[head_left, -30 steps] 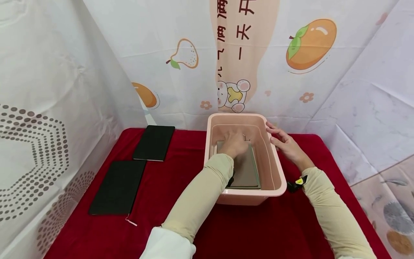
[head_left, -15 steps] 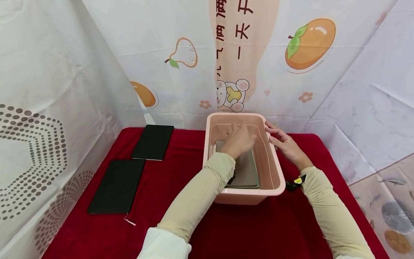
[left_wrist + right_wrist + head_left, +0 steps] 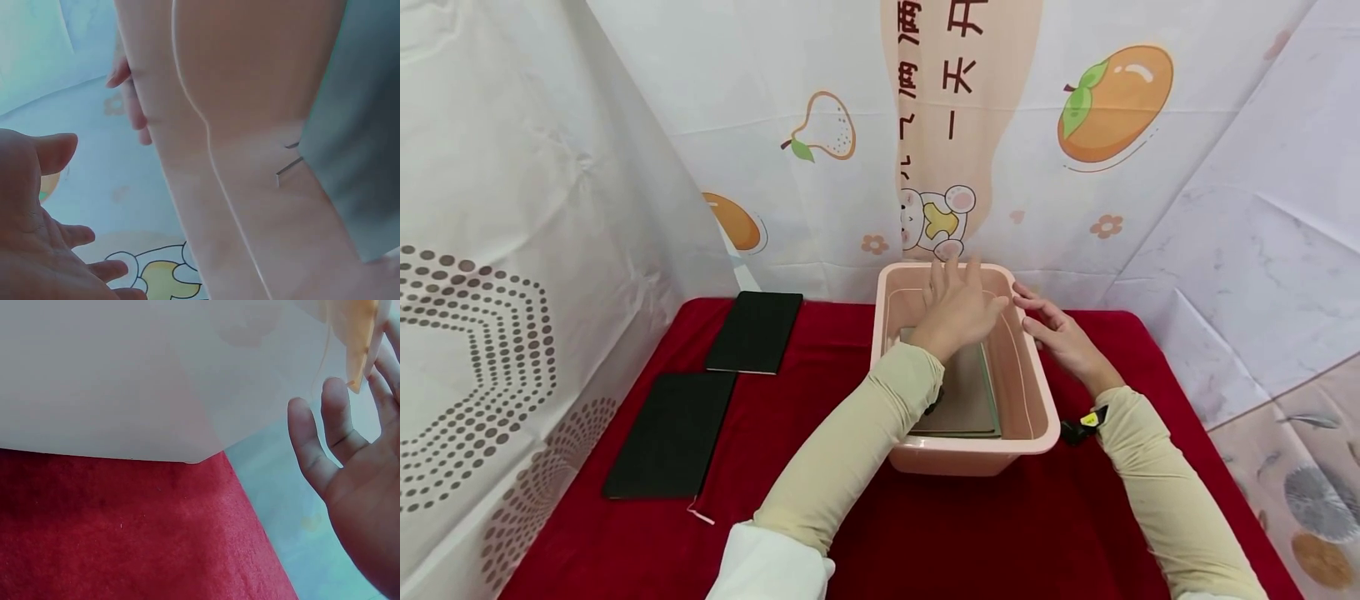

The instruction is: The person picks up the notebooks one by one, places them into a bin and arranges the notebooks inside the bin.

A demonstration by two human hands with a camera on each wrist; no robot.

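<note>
A pink plastic bin (image 3: 1036,379) stands on the red cloth, with a grey-green notebook (image 3: 966,404) lying flat inside it. Thin bent strips (image 3: 289,165) poke out past the notebook's edge in the left wrist view. My left hand (image 3: 961,312) is over the far part of the bin, fingers spread, holding nothing. The left wrist view also shows its palm and separated fingers, apart from the notebook. My right hand (image 3: 1063,342) touches the bin's right rim near the far corner. Its fingers lie relaxed against the outer side of the wall, seen closer in the right wrist view.
Two black notebooks lie on the left side of the table: one farther back (image 3: 756,332), one nearer (image 3: 670,435) with a pale ribbon (image 3: 702,514) hanging out. A printed curtain (image 3: 850,192) rises right behind the bin. Red cloth (image 3: 970,533) covers the table.
My left hand has risen from the notebook inside the bin, moving up and toward the far rim, and its fingers have spread. My right hand stays at the rim.
</note>
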